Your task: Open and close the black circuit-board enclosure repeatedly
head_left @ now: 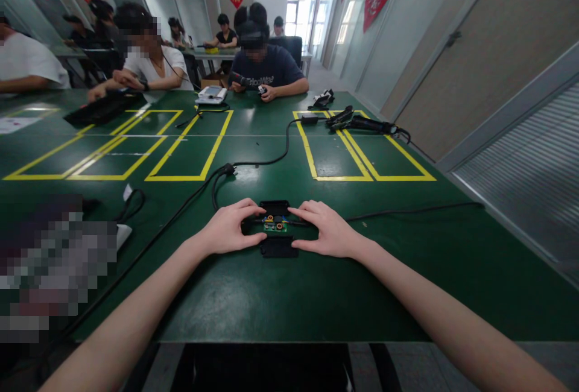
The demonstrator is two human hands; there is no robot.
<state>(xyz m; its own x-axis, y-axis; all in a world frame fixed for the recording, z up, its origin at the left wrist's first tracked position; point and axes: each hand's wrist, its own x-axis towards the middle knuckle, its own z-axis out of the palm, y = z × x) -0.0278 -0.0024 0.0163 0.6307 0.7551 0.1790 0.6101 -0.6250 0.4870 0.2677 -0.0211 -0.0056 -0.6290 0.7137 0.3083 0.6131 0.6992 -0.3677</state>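
Note:
A small green circuit board (275, 225) with copper-coloured coils lies on the table between my hands, a black cable running from each side. Behind it is one black plastic case half (274, 206); in front of it lies the other case half (279, 247). My left hand (230, 227) curves around the left side, index finger at the rear half and thumb at the front half. Mirroring it, my right hand (329, 229) has its index fingertip by the rear half and its thumb at the front half's right edge. Both hands have thumb and fingers apart; other fingers are partly hidden.
A black cable with a plug (228, 169) crosses the green table (253, 301). Yellow tape rectangles (342, 178) mark its surface. Black cable bundles (368, 123) lie at back right, a white device (212, 94) at the back. Several people sit beyond; a blurred patch covers the left.

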